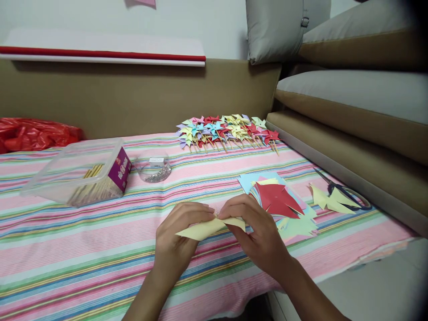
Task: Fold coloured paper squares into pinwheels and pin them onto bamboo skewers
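Note:
Both hands meet over the front of the striped cloth around one piece of pale yellow paper (200,230), folded toward its middle. My left hand (179,227) grips its left side, with fingertips at the centre. My right hand (256,229) pinches the right side, its fingers closed near the same spot. Just behind the right hand lies a stack of cut coloured paper (297,225), topped by a red cut sheet (277,199). Farther right, a yellow cut sheet (329,200) rests against dark-handled scissors (351,198).
Paper pinwheels on sticks (227,131) are heaped at the back. A clear plastic box (76,178) holding sticks and a round clear container (155,171) of small metal pins stand left. Sofa cushions (354,93) rise at right; a red plastic bag (36,135) lies far left.

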Tool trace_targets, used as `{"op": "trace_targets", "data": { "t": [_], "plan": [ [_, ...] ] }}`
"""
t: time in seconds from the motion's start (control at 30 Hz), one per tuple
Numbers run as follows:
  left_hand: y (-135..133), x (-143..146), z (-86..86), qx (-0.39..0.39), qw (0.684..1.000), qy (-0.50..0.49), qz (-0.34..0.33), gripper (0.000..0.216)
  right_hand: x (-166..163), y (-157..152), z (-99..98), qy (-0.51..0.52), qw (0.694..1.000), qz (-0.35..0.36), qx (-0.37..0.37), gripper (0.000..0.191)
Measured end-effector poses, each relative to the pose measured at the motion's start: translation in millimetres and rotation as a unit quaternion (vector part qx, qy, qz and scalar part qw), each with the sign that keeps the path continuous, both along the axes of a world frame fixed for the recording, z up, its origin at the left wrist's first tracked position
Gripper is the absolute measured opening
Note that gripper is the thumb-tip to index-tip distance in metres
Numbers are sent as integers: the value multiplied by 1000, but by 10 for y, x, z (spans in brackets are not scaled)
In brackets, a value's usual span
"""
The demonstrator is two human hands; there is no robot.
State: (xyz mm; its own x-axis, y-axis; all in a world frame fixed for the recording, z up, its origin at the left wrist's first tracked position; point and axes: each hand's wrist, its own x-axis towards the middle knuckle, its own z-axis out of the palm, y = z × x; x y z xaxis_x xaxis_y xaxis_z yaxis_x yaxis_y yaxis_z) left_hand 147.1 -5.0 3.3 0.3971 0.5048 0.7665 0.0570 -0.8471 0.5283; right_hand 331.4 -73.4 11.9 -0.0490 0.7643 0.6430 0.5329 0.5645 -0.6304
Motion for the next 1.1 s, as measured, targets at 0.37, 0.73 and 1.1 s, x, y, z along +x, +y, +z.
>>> {"op": "trace_targets", "data": {
  "t": [0.37, 0.73, 1.1],
  "plan": [
    [10, -8, 13, -49, 998, -16, 24, 21, -81, 76, 5, 55, 998, 4, 5, 19],
    [117, -245, 134, -156, 978, -38, 134, 17, -462, 290, 92, 232, 965, -67, -108, 18],
    [807, -1606, 960, -120, 802, 269, 519, 33, -611, 430, 169, 482, 851, -71, -199, 57]
  ]
}}
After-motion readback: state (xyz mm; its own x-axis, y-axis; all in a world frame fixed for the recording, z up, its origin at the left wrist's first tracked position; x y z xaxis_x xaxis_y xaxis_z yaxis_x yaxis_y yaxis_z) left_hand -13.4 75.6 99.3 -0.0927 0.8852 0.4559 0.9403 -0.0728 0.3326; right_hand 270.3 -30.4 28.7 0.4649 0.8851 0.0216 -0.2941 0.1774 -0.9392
